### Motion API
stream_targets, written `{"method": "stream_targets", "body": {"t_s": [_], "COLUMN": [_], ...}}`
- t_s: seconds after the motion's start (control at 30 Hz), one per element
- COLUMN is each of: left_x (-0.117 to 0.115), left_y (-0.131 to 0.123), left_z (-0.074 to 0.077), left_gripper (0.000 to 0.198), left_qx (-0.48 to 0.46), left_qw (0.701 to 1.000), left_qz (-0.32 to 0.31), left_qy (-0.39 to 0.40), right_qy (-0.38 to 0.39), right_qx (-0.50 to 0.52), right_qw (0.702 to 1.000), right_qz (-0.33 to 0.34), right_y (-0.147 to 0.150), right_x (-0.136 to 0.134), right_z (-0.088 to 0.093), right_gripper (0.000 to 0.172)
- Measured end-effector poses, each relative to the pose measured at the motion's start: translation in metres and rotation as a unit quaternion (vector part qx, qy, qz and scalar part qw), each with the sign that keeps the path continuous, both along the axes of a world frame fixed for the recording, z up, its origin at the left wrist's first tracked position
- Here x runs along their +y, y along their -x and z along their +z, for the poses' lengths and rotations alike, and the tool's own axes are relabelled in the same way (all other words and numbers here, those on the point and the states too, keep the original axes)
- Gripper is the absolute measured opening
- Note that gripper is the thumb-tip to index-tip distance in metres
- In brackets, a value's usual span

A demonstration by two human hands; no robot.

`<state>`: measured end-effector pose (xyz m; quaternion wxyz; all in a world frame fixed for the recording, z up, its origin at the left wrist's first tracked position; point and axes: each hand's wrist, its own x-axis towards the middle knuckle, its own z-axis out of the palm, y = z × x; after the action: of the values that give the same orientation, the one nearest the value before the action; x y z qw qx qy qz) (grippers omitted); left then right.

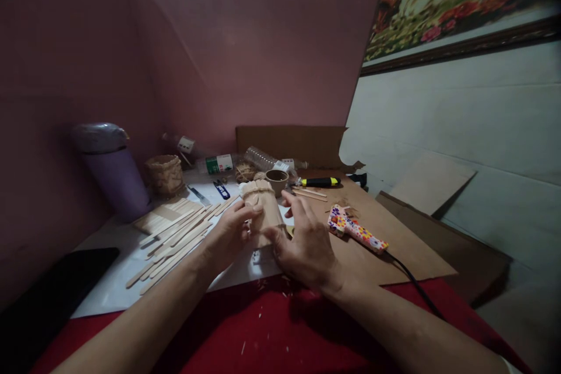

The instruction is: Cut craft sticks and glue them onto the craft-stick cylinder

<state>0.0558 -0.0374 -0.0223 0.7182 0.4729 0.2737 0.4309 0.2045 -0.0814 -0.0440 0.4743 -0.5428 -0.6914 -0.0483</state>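
Between the hands (233, 225) (305, 241), a slatted cylinder (267, 210); the left holds it.

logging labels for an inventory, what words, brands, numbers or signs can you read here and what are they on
Nothing can be read for certain; all of these are too small or blurred:
Green-and-white label on a clear bottle: unreadable
White label on the bottle further left: unreadable
Pale label on the ribbed bottle: unreadable

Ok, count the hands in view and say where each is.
2: the left hand is at the left side of the wood-coloured piece, the right hand at its right. No others show.
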Motion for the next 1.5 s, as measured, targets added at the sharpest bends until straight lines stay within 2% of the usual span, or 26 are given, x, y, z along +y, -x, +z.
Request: {"method": "stream_targets", "body": {"t_s": [0.1,0.2,0.5,0.87,1.0,1.1,1.23,1.3,1.37,1.43,1.5], "left_x": [-0.001,-0.001,0.005,0.005,0.005,0.004,0.002,0.001,0.000,0.000,0.000], "left_y": [0.000,-0.002,0.000,0.000,0.000,0.001,0.002,0.002,0.002,0.002,0.001], "left_z": [0.003,0.002,-0.010,-0.009,-0.004,0.000,0.003,0.005,0.006,0.007,0.006], "left_gripper": [0.037,0.037,0.040,0.047,0.044,0.038,0.033,0.034,0.037,0.041,0.042], "left_qx": [0.020,0.035,0.051,0.104,0.097,0.088,0.066,0.062,0.060,0.059,0.058], "left_qw": [1.000,0.999,0.997,0.990,0.992,0.995,0.998,0.998,0.998,0.998,0.998], "left_qz": [-0.012,-0.020,-0.035,-0.012,0.006,0.011,0.001,0.003,0.007,0.009,0.004], "left_qy": [0.001,-0.008,-0.056,-0.091,-0.074,-0.046,-0.020,-0.010,0.000,0.006,0.003], "right_qy": [-0.068,-0.110,-0.114,-0.069,-0.077,-0.115,-0.211,-0.225,-0.201,-0.172,-0.171], "right_qx": [0.016,-0.017,-0.188,-0.209,-0.156,-0.041,0.141,0.191,0.190,0.154,0.142], "right_qw": [0.997,0.993,0.974,0.975,0.984,0.992,0.967,0.955,0.961,0.972,0.971], "right_qz": [0.025,0.032,0.048,0.030,0.027,0.010,-0.021,-0.025,-0.002,0.042,0.088], "right_y": [-0.008,-0.013,-0.019,-0.021,-0.020,-0.021,-0.025,-0.024,-0.023,-0.020,-0.017], "right_x": [0.005,0.007,0.006,0.007,0.007,0.006,0.006,0.008,0.009,0.009,0.008], "right_z": [0.008,0.012,0.018,0.020,0.017,0.019,0.024,0.023,0.020,0.016,0.014], "right_gripper": [0.026,0.012,0.020,0.012,0.012,0.008,0.005,0.006,0.005,0.003,0.002]}}
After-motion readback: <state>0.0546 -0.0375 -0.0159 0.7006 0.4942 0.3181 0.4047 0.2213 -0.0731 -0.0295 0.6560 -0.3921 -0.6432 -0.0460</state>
